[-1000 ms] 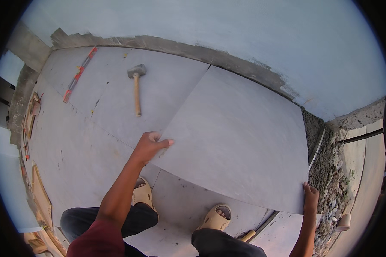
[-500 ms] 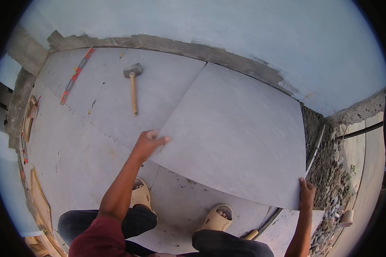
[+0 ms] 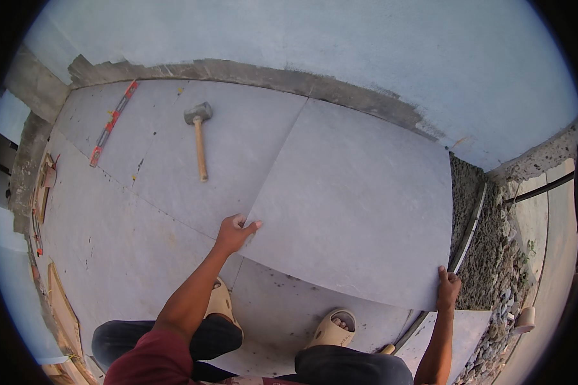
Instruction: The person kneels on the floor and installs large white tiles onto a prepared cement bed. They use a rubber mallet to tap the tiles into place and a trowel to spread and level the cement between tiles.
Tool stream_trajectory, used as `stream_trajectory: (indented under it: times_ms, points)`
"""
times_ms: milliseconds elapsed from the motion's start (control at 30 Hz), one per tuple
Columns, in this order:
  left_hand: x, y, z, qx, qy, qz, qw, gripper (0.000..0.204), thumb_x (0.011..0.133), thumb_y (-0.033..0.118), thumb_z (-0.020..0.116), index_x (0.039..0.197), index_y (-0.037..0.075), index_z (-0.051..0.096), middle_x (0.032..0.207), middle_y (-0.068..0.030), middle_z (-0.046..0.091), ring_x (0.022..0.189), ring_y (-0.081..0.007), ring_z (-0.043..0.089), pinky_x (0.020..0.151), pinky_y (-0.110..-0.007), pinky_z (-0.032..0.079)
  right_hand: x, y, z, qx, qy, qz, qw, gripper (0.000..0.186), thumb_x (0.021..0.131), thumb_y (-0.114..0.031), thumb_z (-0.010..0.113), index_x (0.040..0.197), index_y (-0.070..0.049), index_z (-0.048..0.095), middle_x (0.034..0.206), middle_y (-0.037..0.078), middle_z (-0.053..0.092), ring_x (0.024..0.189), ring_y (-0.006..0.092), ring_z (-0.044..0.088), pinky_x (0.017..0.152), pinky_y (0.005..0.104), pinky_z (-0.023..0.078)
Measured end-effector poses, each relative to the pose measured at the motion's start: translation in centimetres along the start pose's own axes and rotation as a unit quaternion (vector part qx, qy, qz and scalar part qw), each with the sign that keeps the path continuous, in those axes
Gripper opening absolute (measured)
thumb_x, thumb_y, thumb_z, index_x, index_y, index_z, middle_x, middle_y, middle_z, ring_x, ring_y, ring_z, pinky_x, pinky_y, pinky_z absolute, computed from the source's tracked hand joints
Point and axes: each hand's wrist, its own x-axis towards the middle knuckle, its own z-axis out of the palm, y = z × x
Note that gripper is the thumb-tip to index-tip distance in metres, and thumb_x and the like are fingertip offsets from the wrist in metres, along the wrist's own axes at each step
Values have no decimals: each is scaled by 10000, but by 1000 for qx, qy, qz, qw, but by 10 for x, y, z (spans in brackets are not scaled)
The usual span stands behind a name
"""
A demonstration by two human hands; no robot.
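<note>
A large grey tile [image 3: 347, 199] lies in front of me, over mortar [image 3: 469, 179] that shows along its right side. My left hand [image 3: 237, 232] is closed on the tile's near-left corner, thumb on top. My right hand [image 3: 447, 285] grips the near-right corner, fingers curled round the edge. A rubber mallet [image 3: 199, 141] with a wooden handle rests on the tiles left of this one. A red spirit level [image 3: 112, 122] lies farther left. My feet, in beige slides [image 3: 331, 330], are below the tile's near edge.
A pale blue wall [image 3: 315, 45] runs along the far side. Wooden boards [image 3: 61, 295] and small tools lie at the left edge. Gravel [image 3: 494, 346], a cup [image 3: 525, 319] and a dark pipe [image 3: 539, 189] are at the right. A wooden-handled tool [image 3: 386, 348] lies near my right leg.
The tile's right side and my right hand have moved left, showing more mortar at the right. My left hand still grips its corner and appears lower in the slightly shifted view.
</note>
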Motion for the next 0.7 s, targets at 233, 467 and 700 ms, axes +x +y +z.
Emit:
stream_trajectory:
  times_ms: [233, 467, 700]
  points:
    - [16, -41, 26, 246, 19, 60, 967, 629, 835, 595, 708, 656, 12, 557, 608, -137, 574, 582, -289, 567, 579, -411, 466, 10, 40, 33, -82, 12, -25, 996, 498, 881, -360, 753, 634, 12, 532, 597, 22, 488, 582, 132, 398, 517, 364, 352]
    - [19, -44, 26, 346, 0, 35, 937, 615, 815, 624, 706, 705, 22, 647, 655, -143, 646, 653, -312, 658, 635, -409, 515, 21, 59, 54, -154, 19, -45, 987, 536, 881, -395, 740, 640, 49, 559, 571, 85, 502, 560, 189, 412, 538, 432, 359]
    - [50, -26, 35, 371, -96, 10, 924, 412, 766, 443, 816, 807, 46, 712, 716, -119, 701, 719, -287, 693, 716, -395, 540, 33, 74, 41, -361, 7, -86, 929, 629, 925, -468, 654, 624, 82, 605, 543, 180, 536, 548, 322, 537, 577, 493, 407]
